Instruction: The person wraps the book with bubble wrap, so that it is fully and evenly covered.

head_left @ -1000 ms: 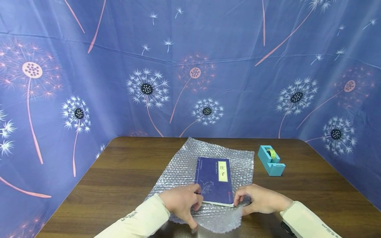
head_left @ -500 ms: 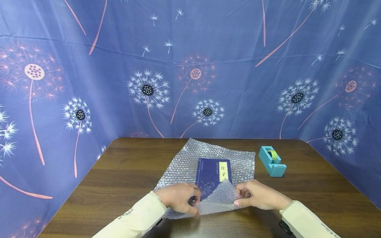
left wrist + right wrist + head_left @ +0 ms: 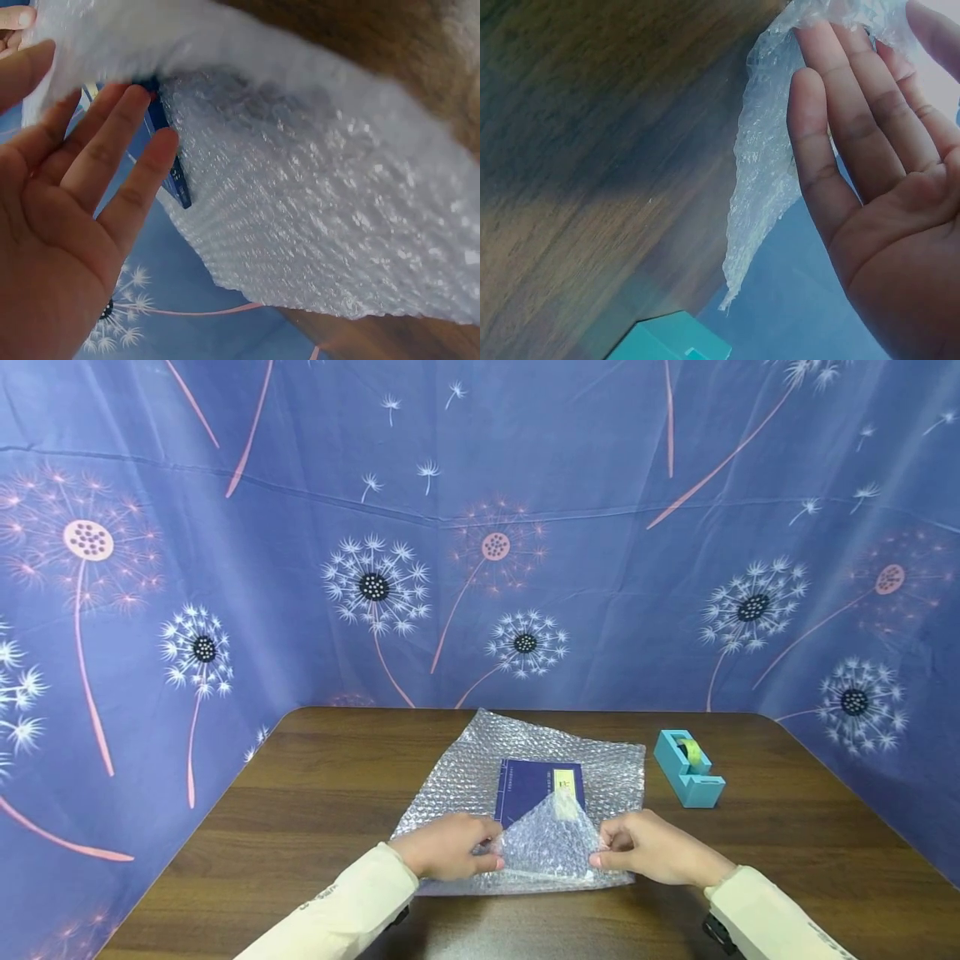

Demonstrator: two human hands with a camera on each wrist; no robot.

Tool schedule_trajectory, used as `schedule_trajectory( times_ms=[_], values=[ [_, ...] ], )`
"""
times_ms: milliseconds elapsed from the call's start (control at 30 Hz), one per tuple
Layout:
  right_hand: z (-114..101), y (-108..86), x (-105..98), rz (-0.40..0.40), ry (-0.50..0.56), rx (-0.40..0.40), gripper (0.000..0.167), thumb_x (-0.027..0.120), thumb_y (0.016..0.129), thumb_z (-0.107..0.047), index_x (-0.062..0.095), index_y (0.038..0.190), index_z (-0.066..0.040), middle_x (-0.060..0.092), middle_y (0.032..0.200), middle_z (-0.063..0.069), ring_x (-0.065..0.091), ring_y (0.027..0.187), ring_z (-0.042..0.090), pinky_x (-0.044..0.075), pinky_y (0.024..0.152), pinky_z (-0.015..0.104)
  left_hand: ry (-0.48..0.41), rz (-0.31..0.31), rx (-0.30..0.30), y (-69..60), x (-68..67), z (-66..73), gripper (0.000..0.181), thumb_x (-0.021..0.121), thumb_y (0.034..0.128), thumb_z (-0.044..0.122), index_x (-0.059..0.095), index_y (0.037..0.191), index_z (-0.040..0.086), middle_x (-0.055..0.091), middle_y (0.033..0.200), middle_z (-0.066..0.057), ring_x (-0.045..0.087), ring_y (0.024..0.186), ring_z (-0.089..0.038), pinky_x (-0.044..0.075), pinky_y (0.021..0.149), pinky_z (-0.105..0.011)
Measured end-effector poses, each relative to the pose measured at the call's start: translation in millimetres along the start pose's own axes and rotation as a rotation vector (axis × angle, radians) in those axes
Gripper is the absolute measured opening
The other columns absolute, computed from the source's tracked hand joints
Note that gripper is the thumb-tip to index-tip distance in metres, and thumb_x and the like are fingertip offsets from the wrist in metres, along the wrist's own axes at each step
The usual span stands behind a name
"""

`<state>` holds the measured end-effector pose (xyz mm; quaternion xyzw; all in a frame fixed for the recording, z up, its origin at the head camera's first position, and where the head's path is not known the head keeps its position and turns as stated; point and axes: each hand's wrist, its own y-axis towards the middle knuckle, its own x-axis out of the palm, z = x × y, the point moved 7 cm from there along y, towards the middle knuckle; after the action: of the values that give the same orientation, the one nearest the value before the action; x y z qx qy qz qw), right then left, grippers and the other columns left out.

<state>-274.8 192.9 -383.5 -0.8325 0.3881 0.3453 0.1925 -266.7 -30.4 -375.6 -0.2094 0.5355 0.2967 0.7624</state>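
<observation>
So, blue book (image 3: 522, 787) half tucked under a bubble wrap flap (image 3: 547, 847)

Going left to right: on the far left you've got the blue backdrop cloth (image 3: 262, 560) with white and pink dandelions, which carries on across the back and down the right side too. Below it is the dark wood-grain table (image 3: 247, 827).

Then a cream sleeve (image 3: 337, 906) comes in from the bottom, and out of it the left hand (image 3: 446, 846), thumb and finger pinching the left side of the flap. In the left wrist view its other fingers look pretty straight, reaching in by the book's edge; can't tell if they touch it.

Middle: the sheet of bubble wrap (image 3: 457, 785) lies on the table, one corner pointing at the back edge, with the book flat on top of it. The flap is folded over the near part of the cover and peaks over the yellow label (image 3: 562, 775), whose lower bit shows blurry through the plastic. The far end of the cover is bare.

Next, the right hand (image 3: 656, 850), apart from the left with the flap between them, thumb and finger pinching the flap's right side. There's something black (image 3: 720, 933) at that wrist.

Past that, a turquoise tape dispenser (image 3: 693, 789) with yellow-green tape (image 3: 690, 752) sits near the wrap, not touching.
</observation>
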Motion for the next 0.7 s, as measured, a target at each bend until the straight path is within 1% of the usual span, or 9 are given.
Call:
schedule_trajectory(
  times_ms=[100,167,267,333,400,467,533,600,700],
  values=[
    [2,1.5,0,0.006,0.001,0.032,0.034,0.070,0.097,-0.032,0.051,0.073,-0.016,0.043,0.058,-0.014,0.027,0.051,0.002,0.027,0.048,0.022,0.026,0.054,0.006,2.5,-0.2,-0.2,0.020,0.072,0.0954,0.027,0.055,0.094,0.017,0.056,0.077,0.011,0.052,0.069,-0.004,0.051,0.071,-0.024],
    [4,2.5,0,0.007,0.001,0.047,0.034,0.071,0.096,-0.031,0.051,0.073,-0.016,0.042,0.057,-0.013,0.026,0.050,0.003,0.026,0.047,0.022,0.032,0.090,0.009,4.1,-0.4,0.2,0.023,0.074,0.0942,0.024,0.054,0.103,0.015,0.060,0.078,0.009,0.055,0.069,-0.004,0.052,0.072,-0.025],
    [5,3.7,0,0.011,-0.008,0.064,0.032,0.072,0.095,-0.031,0.055,0.073,-0.016,0.043,0.056,-0.012,0.027,0.050,0.003,0.026,0.047,0.022,0.035,0.138,0.003,6.8,0.0,0.7,0.039,0.076,0.0919,0.020,0.050,0.120,0.014,0.066,0.086,0.006,0.060,0.072,-0.005,0.055,0.075,-0.026],
    [6,4.3,0,0.017,-0.015,0.071,0.030,0.073,0.095,-0.031,0.057,0.073,-0.016,0.043,0.056,-0.012,0.028,0.050,0.003,0.026,0.047,0.022,0.027,0.153,-0.010,8.6,0.3,1.4,0.050,0.078,0.0906,0.017,0.047,0.130,0.014,0.068,0.094,0.003,0.062,0.074,-0.006,0.055,0.077,-0.025],
    [6,4.8,0,0.029,-0.024,0.073,0.030,0.073,0.094,-0.031,0.059,0.072,-0.016,0.042,0.056,-0.013,0.030,0.050,0.003,0.028,0.047,0.021,0.030,0.170,-0.018,10.8,0.4,2.1,0.056,0.079,0.0887,0.014,0.046,0.134,0.015,0.068,0.101,0.001,0.062,0.077,-0.006,0.055,0.078,-0.025],
    [6,5.0,-1,0.044,-0.032,0.073,0.031,0.074,0.094,-0.031,0.058,0.072,-0.016,0.042,0.056,-0.013,0.031,0.050,0.002,0.029,0.047,0.021,0.040,0.183,-0.025,12.8,0.5,2.6,0.057,0.080,0.0875,0.012,0.048,0.135,0.016,0.068,0.108,-0.001,0.064,0.083,-0.008,0.056,0.080,-0.025],
    [6,5.4,-1,0.057,-0.039,0.074,0.032,0.074,0.093,-0.031,0.058,0.071,-0.016,0.043,0.056,-0.013,0.032,0.050,0.002,0.030,0.047,0.021,0.057,0.196,-0.034,14.4,0.7,2.8,0.054,0.080,0.0866,0.011,0.052,0.132,0.016,0.069,0.112,-0.001,0.066,0.089,-0.009,0.056,0.082,-0.026],
    [6,6.2,-1,0.072,-0.052,0.075,0.032,0.075,0.093,-0.032,0.058,0.071,-0.016,0.045,0.057,-0.013,0.033,0.051,0.002,0.031,0.047,0.021,0.075,0.201,-0.043,15.7,1.4,2.7,0.049,0.080,0.0859,0.011,0.056,0.129,0.016,0.069,0.115,-0.002,0.067,0.091,-0.011,0.056,0.082,-0.027],
    [6,7.3,-1,0.089,-0.063,0.071,0.032,0.076,0.091,-0.031,0.057,0.070,-0.016,0.048,0.058,-0.014,0.035,0.051,0.002,0.032,0.048,0.021,0.099,0.195,-0.059,17.0,2.8,3.0,0.045,0.081,0.0850,0.011,0.061,0.124,0.018,0.068,0.112,0.000,0.064,0.081,-0.007,0.056,0.075,-0.024]
  ],
)
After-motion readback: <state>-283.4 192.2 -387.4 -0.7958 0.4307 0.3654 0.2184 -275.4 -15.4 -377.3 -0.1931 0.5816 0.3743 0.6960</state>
